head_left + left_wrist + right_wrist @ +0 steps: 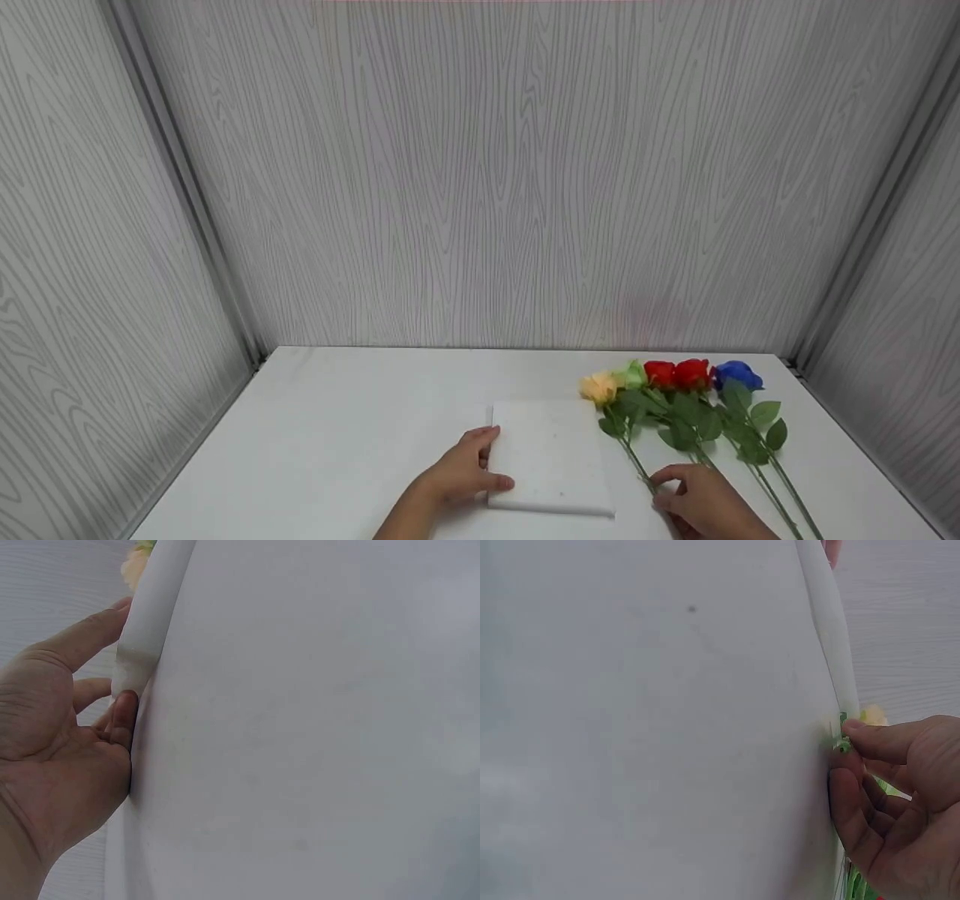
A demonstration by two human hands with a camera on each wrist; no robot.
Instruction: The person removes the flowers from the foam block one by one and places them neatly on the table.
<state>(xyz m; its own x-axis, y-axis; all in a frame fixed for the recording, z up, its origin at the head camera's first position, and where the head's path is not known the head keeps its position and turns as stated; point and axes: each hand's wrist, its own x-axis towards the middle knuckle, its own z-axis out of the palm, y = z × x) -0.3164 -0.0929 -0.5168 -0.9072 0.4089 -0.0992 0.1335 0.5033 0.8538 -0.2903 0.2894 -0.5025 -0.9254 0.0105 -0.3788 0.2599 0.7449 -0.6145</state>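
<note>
A flat white rectangular slab [551, 454] lies on the white table. At its left edge my left hand [466, 469] grips it, thumb over the top and fingertips along the side; the same edge of the slab [154, 607] shows in the left wrist view. To the right of the slab lies a peach rose [600, 388]. My right hand [701, 501] pinches its green stem [637, 461] near the lower end, between thumb and fingers. In the right wrist view the stem's cut end [844, 744] pokes out beside the thumb.
A pale green rose [631, 373], two red roses [691, 373] and a blue rose [738, 373] lie with the peach one on the right of the table [337, 427], stems toward me. Grey wood-grain panels [480, 187] stand behind and at both sides.
</note>
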